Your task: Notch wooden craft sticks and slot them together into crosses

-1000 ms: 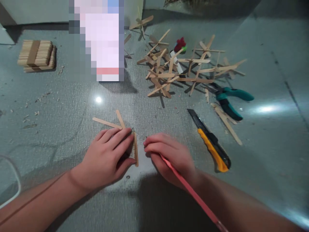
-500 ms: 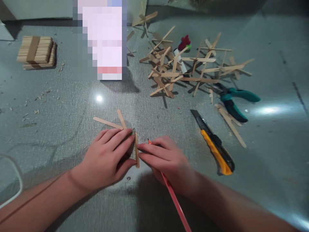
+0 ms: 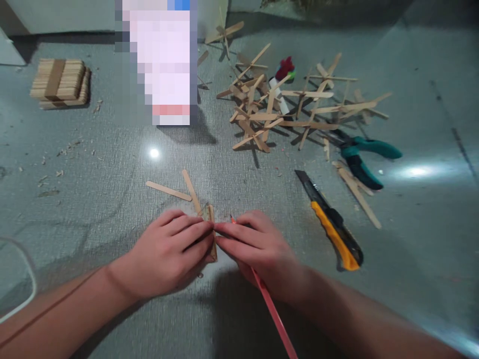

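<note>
My left hand (image 3: pixel 177 247) is closed, its fingers pinching a small clear ruler (image 3: pixel 205 211) laid along a wooden craft stick (image 3: pixel 211 213). Much of the ruler and stick is hidden under those fingers. A red pencil (image 3: pixel 275 314) is tucked in my closed right hand (image 3: pixel 258 247), its dark tip poking out past the fingers at the far side. The right fingertips touch the stick's right edge and meet the left fingertips. Just beyond my left hand lie two loose craft sticks, one slanting left (image 3: pixel 168 190) and one nearly upright (image 3: pixel 190 189).
A yellow-and-black utility knife (image 3: pixel 331 222) lies right of my hands, blade out. Teal-handled pliers (image 3: pixel 361 154) rest behind it. Crossed craft-stick pieces (image 3: pixel 254 117) spread across the back. A banded stick bundle (image 3: pixel 58 82) sits back left, and a blurred-out upright object (image 3: pixel 170 65) stands at the back.
My left fingers have drawn back toward me and gathered on the ruler and stick, uncovering the ends of the two loose sticks. My right hand has stayed nearly still.
</note>
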The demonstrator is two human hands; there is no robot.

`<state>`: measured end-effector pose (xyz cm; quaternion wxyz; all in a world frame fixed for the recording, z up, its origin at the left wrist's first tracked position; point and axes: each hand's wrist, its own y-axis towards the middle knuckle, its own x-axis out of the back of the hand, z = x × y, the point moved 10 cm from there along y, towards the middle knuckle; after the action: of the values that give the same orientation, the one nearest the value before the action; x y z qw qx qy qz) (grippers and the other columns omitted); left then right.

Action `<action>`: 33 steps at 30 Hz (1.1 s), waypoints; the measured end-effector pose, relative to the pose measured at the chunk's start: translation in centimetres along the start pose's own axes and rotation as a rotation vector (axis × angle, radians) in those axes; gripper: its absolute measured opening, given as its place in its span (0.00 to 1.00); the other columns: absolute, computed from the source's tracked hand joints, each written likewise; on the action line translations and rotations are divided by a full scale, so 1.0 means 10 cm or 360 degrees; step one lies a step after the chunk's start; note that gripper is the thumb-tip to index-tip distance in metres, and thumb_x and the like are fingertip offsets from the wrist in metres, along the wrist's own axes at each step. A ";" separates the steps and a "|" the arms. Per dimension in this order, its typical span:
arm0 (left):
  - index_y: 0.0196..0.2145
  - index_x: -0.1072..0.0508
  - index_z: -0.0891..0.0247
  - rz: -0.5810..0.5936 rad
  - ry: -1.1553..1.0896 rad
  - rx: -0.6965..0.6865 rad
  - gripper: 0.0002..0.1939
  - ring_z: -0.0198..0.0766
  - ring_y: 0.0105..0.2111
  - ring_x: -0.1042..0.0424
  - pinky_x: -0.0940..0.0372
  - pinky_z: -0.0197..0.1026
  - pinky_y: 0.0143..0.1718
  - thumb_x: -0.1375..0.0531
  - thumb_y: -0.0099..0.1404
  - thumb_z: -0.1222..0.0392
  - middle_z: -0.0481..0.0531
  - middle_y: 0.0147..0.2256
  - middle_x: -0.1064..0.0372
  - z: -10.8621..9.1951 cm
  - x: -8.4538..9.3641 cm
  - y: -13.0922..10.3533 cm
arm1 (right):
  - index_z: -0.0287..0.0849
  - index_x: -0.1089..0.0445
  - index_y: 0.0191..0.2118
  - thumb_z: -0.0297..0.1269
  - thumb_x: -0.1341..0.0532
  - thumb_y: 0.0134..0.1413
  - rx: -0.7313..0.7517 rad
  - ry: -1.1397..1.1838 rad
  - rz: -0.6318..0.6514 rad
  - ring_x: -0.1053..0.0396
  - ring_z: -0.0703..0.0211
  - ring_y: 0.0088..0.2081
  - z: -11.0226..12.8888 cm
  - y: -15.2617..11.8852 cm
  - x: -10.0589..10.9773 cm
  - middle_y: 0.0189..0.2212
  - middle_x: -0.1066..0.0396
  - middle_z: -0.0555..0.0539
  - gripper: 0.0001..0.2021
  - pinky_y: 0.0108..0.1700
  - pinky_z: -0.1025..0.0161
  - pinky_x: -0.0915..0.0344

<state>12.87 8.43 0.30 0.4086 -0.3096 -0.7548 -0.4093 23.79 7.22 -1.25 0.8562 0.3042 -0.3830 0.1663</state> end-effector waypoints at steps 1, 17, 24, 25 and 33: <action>0.47 0.21 0.69 0.0002 0.0034 -0.0019 0.08 0.44 0.39 0.24 0.31 0.50 0.44 0.37 0.75 0.62 0.56 0.46 0.18 -0.03 0.00 0.00 | 0.41 0.22 0.47 0.24 0.39 0.71 0.0006 0.0009 0.0000 0.29 0.52 0.41 0.00 0.00 0.00 0.51 0.17 0.43 0.09 0.44 0.52 0.32; 0.46 0.21 0.72 -0.0025 0.0188 0.0074 0.13 0.45 0.37 0.24 0.31 0.50 0.41 0.39 0.78 0.56 0.57 0.40 0.20 -0.05 -0.01 -0.02 | 0.42 0.22 0.43 0.24 0.41 0.70 -0.0051 -0.0054 -0.0088 0.30 0.53 0.40 -0.06 0.00 0.09 0.47 0.17 0.44 0.10 0.45 0.52 0.34; 0.48 0.21 0.72 -0.0019 0.0195 0.0083 0.15 0.48 0.43 0.22 0.30 0.51 0.45 0.39 0.77 0.56 0.60 0.46 0.19 -0.08 0.00 -0.02 | 0.42 0.22 0.46 0.23 0.41 0.68 -0.0107 -0.0026 -0.0064 0.29 0.52 0.41 -0.09 -0.01 0.07 0.48 0.16 0.45 0.11 0.46 0.50 0.35; 0.49 0.20 0.73 -0.0016 0.0186 0.0082 0.15 0.48 0.45 0.22 0.29 0.51 0.47 0.39 0.77 0.55 0.61 0.47 0.19 -0.08 0.00 -0.02 | 0.42 0.22 0.46 0.22 0.41 0.68 -0.0104 -0.0023 -0.0071 0.29 0.52 0.41 -0.09 -0.01 0.08 0.48 0.16 0.45 0.11 0.46 0.50 0.35; 0.50 0.20 0.74 -0.0016 0.0143 0.0069 0.14 0.49 0.46 0.21 0.27 0.51 0.48 0.38 0.76 0.59 0.61 0.47 0.19 -0.08 -0.02 -0.03 | 0.40 0.23 0.47 0.21 0.42 0.68 -0.0125 -0.0008 -0.0049 0.31 0.53 0.41 -0.10 -0.01 0.06 0.46 0.17 0.45 0.12 0.46 0.51 0.36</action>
<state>13.07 7.54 0.28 0.4467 -0.2781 -0.7459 -0.4083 24.84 7.84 -1.35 0.8690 0.2766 -0.3866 0.1372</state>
